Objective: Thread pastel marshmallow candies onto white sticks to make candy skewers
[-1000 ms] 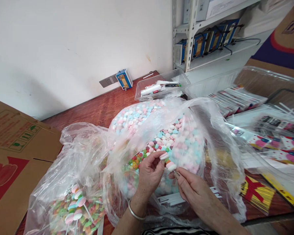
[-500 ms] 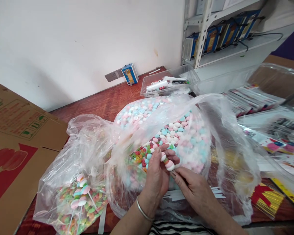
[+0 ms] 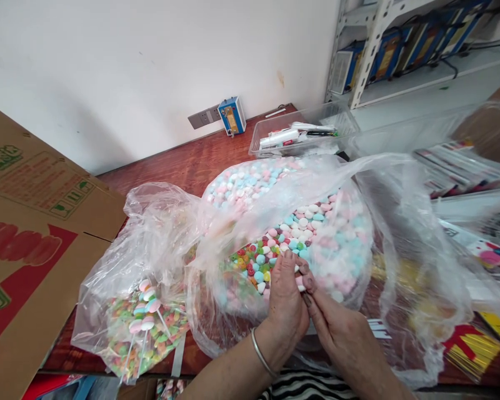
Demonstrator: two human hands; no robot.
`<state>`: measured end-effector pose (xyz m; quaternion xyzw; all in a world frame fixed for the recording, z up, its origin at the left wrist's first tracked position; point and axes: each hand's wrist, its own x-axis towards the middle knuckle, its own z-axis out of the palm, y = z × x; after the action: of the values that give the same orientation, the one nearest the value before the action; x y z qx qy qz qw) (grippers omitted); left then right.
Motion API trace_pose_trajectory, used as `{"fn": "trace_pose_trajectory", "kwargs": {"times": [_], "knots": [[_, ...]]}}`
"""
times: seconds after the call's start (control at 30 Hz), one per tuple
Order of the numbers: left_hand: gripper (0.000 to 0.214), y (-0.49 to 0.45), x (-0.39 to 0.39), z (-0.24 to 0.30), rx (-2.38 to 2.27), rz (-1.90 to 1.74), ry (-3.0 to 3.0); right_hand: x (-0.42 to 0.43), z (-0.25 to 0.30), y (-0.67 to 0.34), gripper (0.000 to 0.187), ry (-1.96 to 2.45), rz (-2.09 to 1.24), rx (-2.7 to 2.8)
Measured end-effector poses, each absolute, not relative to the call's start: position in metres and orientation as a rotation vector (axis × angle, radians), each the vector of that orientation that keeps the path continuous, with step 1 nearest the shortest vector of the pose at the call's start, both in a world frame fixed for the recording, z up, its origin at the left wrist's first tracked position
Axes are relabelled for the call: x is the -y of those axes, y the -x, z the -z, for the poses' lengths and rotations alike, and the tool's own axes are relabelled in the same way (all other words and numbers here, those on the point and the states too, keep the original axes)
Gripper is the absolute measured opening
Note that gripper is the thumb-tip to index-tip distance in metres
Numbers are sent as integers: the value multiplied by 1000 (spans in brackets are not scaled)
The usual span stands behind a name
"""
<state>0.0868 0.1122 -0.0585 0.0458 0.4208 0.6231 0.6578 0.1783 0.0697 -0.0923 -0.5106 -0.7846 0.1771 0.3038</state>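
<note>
My left hand (image 3: 289,294) is curled round a short stack of candies (image 3: 300,282); a pink and a white piece show between the fingers. Against its lower end my right hand (image 3: 341,330) presses thumb and fingertips together, and whatever they pinch is hidden. Both hands are just over the near side of an open clear plastic bag (image 3: 254,208). In it lie many pink, white and blue candies (image 3: 302,222) and a patch of colourful ring gummies (image 3: 244,261). White sticks (image 3: 379,328) lie to the right of my right hand.
Finished candy skewers (image 3: 145,305) rest on a bag of gummies (image 3: 166,347) at left, beside a cardboard box (image 3: 45,222). Behind stand a clear tray (image 3: 256,145) and a small blue device (image 3: 232,116). Gold twist ties (image 3: 470,350) and printed cards (image 3: 491,253) lie right.
The view has shifted, so the scene sits further right. My hands have drawn closer together, and the left fingers now cover most of the candy stack.
</note>
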Motion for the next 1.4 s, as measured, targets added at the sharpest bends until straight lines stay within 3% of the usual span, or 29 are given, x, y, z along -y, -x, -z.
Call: {"fn": "trace_pose_trajectory", "kwargs": {"times": [0.23,0.37,0.5,0.67,0.83,1.0,1.4], "knots": [[30,-68,-112,66,-992,-1406,-398,-78,88,-182,39,1422,-691,2058],[25,-14,-126,66,-1548,-1476,-1059,-84,84,-195,37,1503,-686,2010],[22,48,-145,69,-1887,-1265,-1490,-86,84,-199,36,1541,-713,1974],[26,83,-157,76,-1988,-1067,-1554,-85,86,-194,35,1506,-736,1966],[16,74,-153,73,-1969,-903,-1727,-86,87,-196,34,1508,-743,1966],[19,63,-152,71,-1940,-709,-1914,-86,88,-194,33,1508,-762,1990],[19,56,-151,68,-1793,-1024,-1493,-85,80,-187,33,1423,-890,1952]]}}
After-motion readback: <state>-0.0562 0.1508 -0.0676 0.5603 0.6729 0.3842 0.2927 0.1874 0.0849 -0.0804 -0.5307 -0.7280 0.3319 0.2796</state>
